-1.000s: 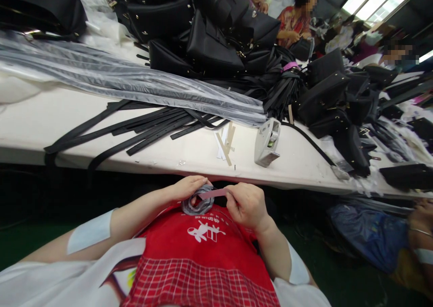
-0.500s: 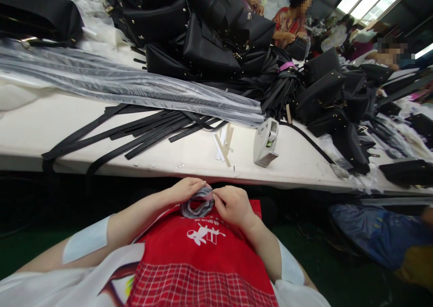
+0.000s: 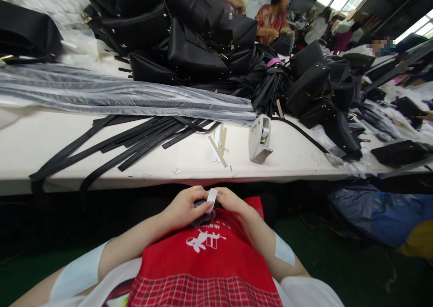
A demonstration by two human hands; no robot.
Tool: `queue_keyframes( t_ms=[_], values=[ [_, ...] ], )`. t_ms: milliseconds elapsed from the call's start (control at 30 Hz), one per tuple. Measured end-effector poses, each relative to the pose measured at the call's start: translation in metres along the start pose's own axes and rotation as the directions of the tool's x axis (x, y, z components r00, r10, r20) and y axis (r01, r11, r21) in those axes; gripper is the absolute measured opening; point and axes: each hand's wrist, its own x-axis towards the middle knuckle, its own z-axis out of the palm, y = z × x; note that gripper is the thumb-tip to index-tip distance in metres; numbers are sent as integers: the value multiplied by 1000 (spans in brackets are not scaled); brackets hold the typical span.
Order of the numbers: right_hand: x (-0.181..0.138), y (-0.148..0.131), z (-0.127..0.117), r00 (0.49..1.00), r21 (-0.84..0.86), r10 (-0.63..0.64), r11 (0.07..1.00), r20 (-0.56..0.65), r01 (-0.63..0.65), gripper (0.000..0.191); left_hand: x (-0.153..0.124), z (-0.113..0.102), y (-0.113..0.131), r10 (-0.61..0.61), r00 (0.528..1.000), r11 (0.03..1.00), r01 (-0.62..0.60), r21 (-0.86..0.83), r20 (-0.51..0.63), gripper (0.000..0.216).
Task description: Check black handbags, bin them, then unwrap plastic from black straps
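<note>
A dark grey coiled strap (image 3: 205,219), apparently in thin plastic, sits low against my red apron, mostly hidden behind my fingers. My left hand (image 3: 185,204) is closed around it, and the thumb presses on a small white strip (image 3: 211,199). My right hand (image 3: 230,200) is closed at the strip's upper right side, its fingertips partly hidden. On the table, beyond my hands, lie several loose white and beige strips (image 3: 219,145). To their right stands a pale tape dispenser (image 3: 260,140).
Black straps (image 3: 145,138) lie across the white table (image 3: 189,160), some hanging over its front edge. Behind them runs a long bundle of plastic-wrapped straps (image 3: 135,97). Black handbags (image 3: 196,50) are piled at the back. A co-worker (image 3: 273,20) handles a bag beyond.
The coil has turned and is now more covered by my hands. The white strip now shows between my fingers. My left hand has wrapped further over the coil, and the view has shifted slightly right.
</note>
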Motion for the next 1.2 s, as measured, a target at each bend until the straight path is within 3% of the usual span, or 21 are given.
queue_keyframes(
  t_ms=[100, 167, 300, 433, 567, 733, 1033, 1133, 1200],
  values=[
    [-1, 0, 9, 990, 100, -99, 989, -104, 109, 35, -2, 0, 2, -24, 998, 1000, 24, 6, -55, 22],
    [-5, -5, 11, 974, 38, -158, 985, -161, 166, 30, -2, 0, 0, -88, 990, 996, 89, 5, -110, 24],
    [-14, -16, 0, 971, -66, -232, 971, -62, 228, 31, 1, 3, -1, -190, 977, 981, 184, -67, -93, 24],
    [-21, -27, -11, 971, -52, -220, 973, 91, 225, 35, 2, 6, 4, -193, 973, 980, 185, -67, -129, 19],
    [-24, -35, -13, 988, -114, -146, 982, 58, 152, 29, 1, 10, 6, -159, 975, 987, 155, -38, -152, 17],
    [-24, -34, -15, 993, -13, -65, 998, 94, 67, 32, -1, 13, 3, -168, 971, 985, 159, -61, -173, 25],
    [-21, -36, -15, 980, 20, 71, 997, 183, -76, 35, -4, 10, 8, -127, 992, 976, 121, -182, -22, 28],
    [-26, -37, -11, 995, -90, 19, 996, 99, -10, 31, -1, 7, 9, -165, 986, 975, 166, -150, 21, 27],
    [-32, -40, -8, 993, -290, -118, 950, 10, 115, 22, 1, 3, 8, -256, 953, 940, 284, -187, 162, 28]
  ],
)
